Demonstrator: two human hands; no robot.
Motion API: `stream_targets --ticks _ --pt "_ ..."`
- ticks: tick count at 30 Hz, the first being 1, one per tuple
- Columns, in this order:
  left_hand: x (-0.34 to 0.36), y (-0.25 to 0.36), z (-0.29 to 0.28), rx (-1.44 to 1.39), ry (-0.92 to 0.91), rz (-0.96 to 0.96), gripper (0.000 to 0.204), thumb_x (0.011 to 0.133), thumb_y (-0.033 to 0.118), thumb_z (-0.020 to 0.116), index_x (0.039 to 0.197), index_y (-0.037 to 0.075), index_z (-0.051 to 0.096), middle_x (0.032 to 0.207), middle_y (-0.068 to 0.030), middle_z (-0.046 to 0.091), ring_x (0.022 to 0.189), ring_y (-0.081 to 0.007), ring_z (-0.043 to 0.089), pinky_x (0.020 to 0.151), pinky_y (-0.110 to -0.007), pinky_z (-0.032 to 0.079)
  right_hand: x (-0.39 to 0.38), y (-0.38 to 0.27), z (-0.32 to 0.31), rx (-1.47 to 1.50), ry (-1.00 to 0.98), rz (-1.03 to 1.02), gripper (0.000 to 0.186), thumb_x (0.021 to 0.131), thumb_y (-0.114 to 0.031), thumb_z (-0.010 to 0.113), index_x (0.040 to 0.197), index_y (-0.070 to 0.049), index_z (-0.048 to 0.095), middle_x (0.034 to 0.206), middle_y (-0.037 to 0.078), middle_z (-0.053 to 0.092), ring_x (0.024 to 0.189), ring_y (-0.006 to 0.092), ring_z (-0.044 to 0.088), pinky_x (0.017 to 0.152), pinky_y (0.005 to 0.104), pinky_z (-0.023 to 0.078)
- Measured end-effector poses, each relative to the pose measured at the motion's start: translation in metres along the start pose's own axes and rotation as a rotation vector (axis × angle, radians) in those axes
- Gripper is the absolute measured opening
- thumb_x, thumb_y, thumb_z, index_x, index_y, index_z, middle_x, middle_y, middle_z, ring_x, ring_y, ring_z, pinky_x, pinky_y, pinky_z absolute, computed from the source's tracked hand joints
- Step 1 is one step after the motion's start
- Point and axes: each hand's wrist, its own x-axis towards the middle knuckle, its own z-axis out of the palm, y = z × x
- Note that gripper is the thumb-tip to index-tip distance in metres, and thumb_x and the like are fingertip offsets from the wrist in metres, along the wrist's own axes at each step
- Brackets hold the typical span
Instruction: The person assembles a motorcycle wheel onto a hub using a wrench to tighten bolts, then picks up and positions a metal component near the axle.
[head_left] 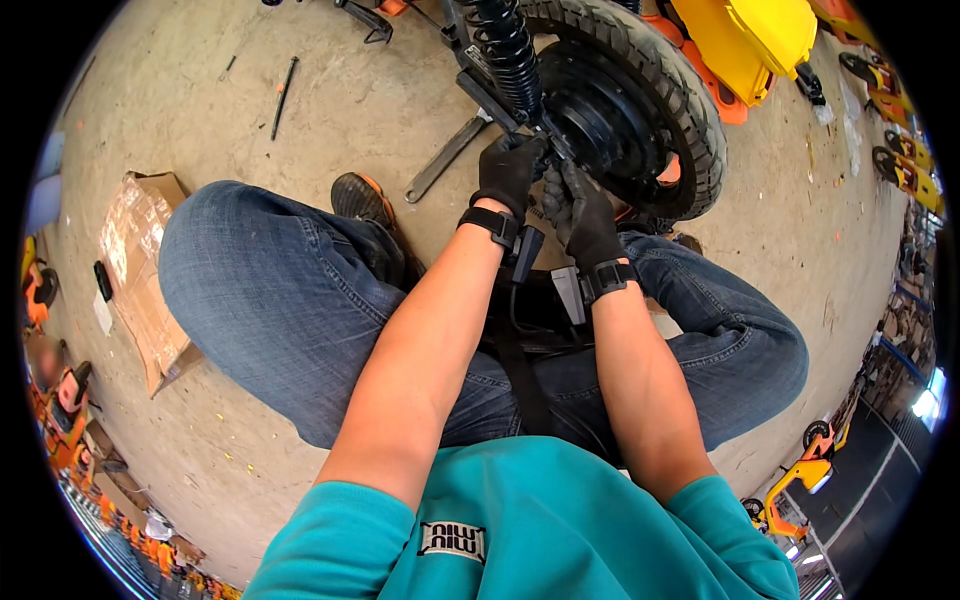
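My left hand [508,172], in a black glove, is closed at the axle end of a black wheel [690,110] with a knobby tyre. Just right of it, my gloved right hand [582,212] has its fingers pinched together by the same hub [600,120]. What either hand grips is too small and covered to make out. Above my hands a black coil-spring shock absorber [500,50] runs down to the axle. A long metal wrench [447,160] lies on the floor left of the wheel, its far end close to the axle bracket.
I sit on a concrete floor, legs spread around the work. A long bolt [285,98] and a smaller one [230,65] lie at the far left. A flattened cardboard box [145,260] is by my left knee. Yellow panels [755,40] stand beyond the wheel; parked yellow scooters [805,475] are farther right.
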Motion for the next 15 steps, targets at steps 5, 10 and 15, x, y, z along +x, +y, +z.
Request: stream_targets --ticks 5,10,15 --pt "-0.007 0.002 0.001 -0.04 -0.07 0.016 0.014 0.086 0.013 0.071 0.094 0.001 0.068 0.085 -0.0044 0.068 0.076 -0.0135 0.063 0.071 -0.027 0.052 0.004 0.0 -0.006 0.042 -0.018 -0.012 0.021 0.099 -0.021 0.061 0.112 -0.004 0.062 0.092 0.004 0.065 0.077 0.0137 0.06 0.069 0.0269 0.052" --pt "-0.005 -0.002 0.001 0.035 -0.055 0.014 0.02 0.089 0.012 0.068 0.103 -0.001 0.066 0.096 -0.008 0.07 0.082 -0.0162 0.067 0.076 -0.027 0.054 -0.006 -0.002 0.004 -0.051 0.03 -0.021 0.021 0.1 -0.019 0.059 0.116 -0.005 0.06 0.098 0.005 0.065 0.083 0.0145 0.062 0.073 0.0283 0.053" --pt "-0.002 -0.006 0.002 0.145 -0.027 0.078 0.021 0.087 0.012 0.07 0.102 -0.001 0.066 0.093 -0.0075 0.069 0.079 -0.0143 0.065 0.074 -0.026 0.053 -0.006 -0.003 0.002 -0.024 0.02 0.014 0.022 0.103 -0.018 0.052 0.119 -0.004 0.059 0.106 0.006 0.065 0.09 0.0144 0.063 0.077 0.0278 0.054"
